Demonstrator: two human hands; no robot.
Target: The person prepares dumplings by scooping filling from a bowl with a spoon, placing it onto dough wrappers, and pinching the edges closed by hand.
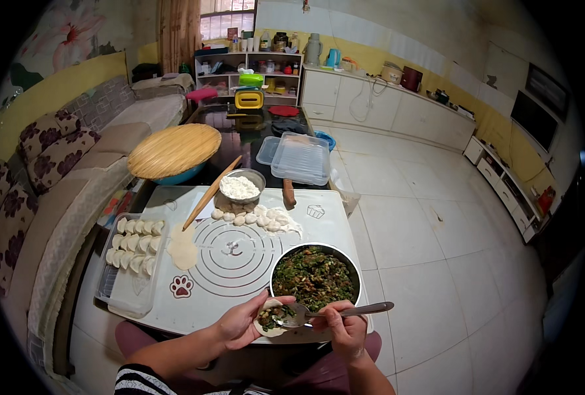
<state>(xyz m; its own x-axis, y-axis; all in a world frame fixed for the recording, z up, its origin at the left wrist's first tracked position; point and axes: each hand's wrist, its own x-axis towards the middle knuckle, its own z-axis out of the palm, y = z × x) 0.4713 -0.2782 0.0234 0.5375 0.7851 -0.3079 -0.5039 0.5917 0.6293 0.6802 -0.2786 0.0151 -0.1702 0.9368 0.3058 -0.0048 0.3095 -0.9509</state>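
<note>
My left hand (240, 321) holds a round dumpling wrapper (268, 330) with green filling on it. My right hand (344, 328) grips a metal spoon (364, 309), its bowl touching the filling on the wrapper. Just beyond them a round bowl (315, 274) holds chopped green filling. Flattened wrappers (182, 249) lie on the printed white mat (243, 308), and one end of a wooden rolling pin (208, 200) rests over them. Floured dough pieces (253, 216) sit near a metal bowl of flour (239, 188). Folded dumplings (133, 242) stand in rows in a clear plastic container (139, 310) at the left.
Behind the mat, a woven round lid (175, 150) covers a blue basin (181, 177). Clear plastic containers (300, 158) lie at the back right, with a brown handle (289, 192) protruding below. A patterned sofa (77, 182) runs along the left; tiled floor (430, 237) spreads at the right.
</note>
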